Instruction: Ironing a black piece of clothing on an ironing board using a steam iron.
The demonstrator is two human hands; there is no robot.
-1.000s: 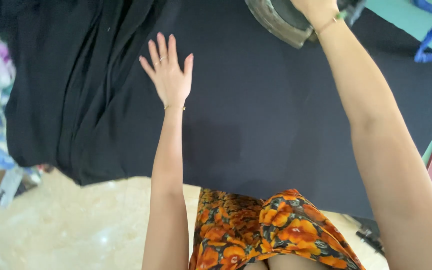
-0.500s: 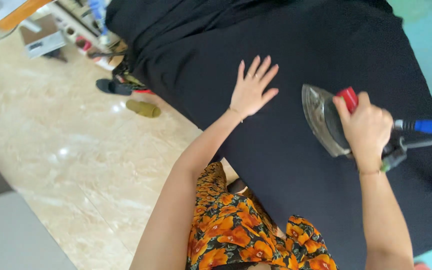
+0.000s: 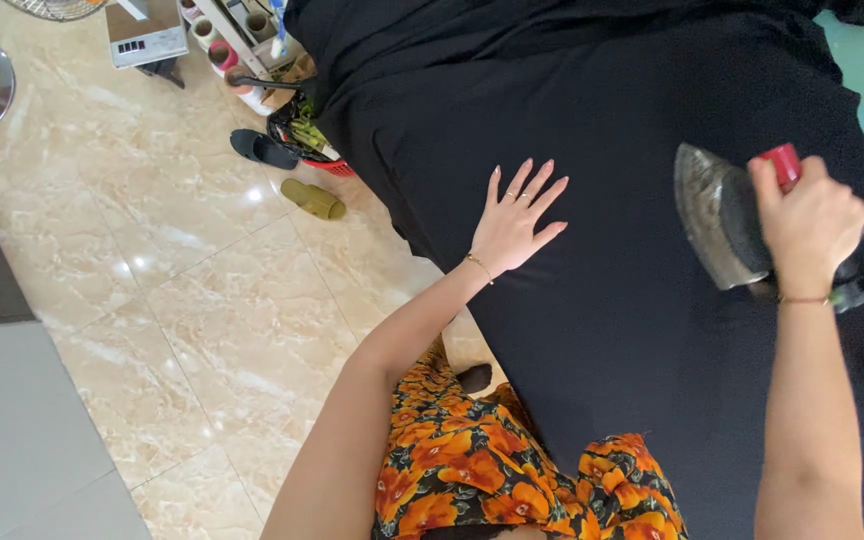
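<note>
I see my left hand lying flat on the black cloth, fingers spread. At three o'clock from it, my right hand has its fingers wrapped around the handle of the iron, tipped soleplate facing left. At eleven o'clock, a red basket on the floor holds greenish items I can't identify.

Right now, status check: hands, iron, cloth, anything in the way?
Left hand flat, fingers spread, on the black cloth. Right hand grips the iron, soleplate tipped up off the cloth. No obstruction on the fabric between them.
</note>
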